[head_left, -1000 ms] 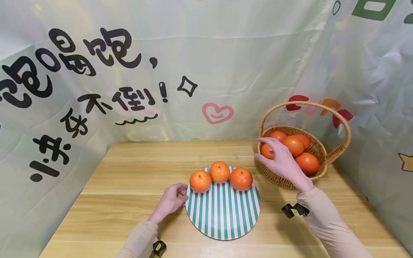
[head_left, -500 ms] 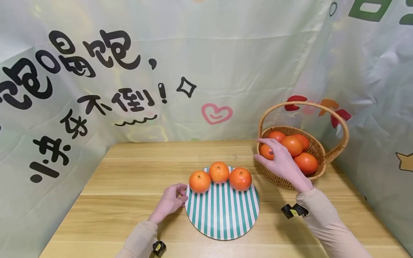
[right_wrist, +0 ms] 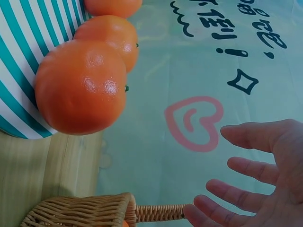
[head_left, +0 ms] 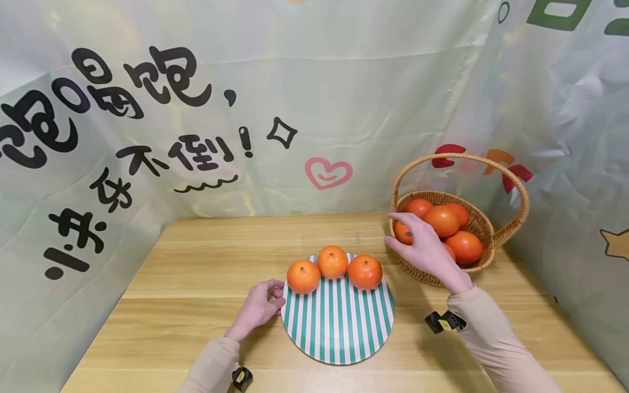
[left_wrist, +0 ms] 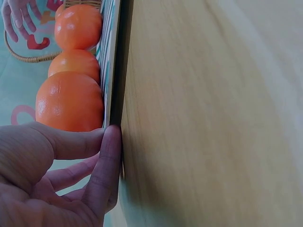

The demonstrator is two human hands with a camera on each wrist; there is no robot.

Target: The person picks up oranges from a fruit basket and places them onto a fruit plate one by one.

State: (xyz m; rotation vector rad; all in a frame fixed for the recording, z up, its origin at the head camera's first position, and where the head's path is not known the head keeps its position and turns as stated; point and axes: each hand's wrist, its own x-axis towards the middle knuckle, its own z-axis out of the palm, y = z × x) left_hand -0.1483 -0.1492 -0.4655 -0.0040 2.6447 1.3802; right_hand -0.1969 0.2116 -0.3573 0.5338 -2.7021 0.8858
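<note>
A round plate (head_left: pixel 339 327) with green and white stripes lies on the table. Three orange fruits, perhaps mandarins or persimmons, sit along its far edge: a left one (head_left: pixel 303 276), a middle one (head_left: pixel 332 262) and a right one (head_left: pixel 365 272). My left hand (head_left: pixel 259 305) pinches the plate's left rim between thumb and fingers, as the left wrist view shows close up. My right hand (head_left: pixel 425 245) hovers over the near left side of a wicker basket (head_left: pixel 417 270), fingers spread and holding nothing. In the right wrist view that hand (right_wrist: pixel 265 175) is plainly bare.
Several more orange fruits (head_left: pixel 442 220) fill the basket, whose tall arched handle (head_left: pixel 462 157) rises at the back right. A printed cloth (head_left: pixel 275 82) hangs behind and beside the wooden table (head_left: pixel 196 273).
My right hand has shifted slightly left over the basket, showing more of one fruit beneath it. The left hand keeps its hold on the plate; the view has drifted a little.
</note>
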